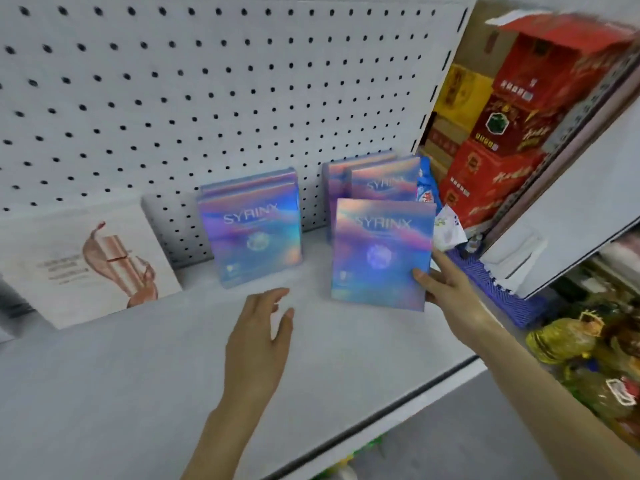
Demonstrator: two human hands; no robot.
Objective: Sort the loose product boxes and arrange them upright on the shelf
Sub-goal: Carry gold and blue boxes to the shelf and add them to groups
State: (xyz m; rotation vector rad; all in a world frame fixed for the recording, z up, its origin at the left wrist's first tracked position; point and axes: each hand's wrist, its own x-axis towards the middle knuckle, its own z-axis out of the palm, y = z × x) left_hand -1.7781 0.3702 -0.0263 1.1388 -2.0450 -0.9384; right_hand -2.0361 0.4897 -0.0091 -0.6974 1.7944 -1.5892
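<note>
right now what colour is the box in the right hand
Shiny blue, purple and pink box, held by the right hand; head view.

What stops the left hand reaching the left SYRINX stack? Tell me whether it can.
Probably yes. The left hand is open and empty, above bare shelf just in front of the left stack, with nothing between them. The right hand holds another box, out of the way.

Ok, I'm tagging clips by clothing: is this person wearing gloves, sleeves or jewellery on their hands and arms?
Nothing worn shows. The left hand and right hand are bare, no gloves, and both forearms are uncovered down to the frame's edge. No ring, watch or bracelet is visible, though the picture is slightly blurred.
</note>
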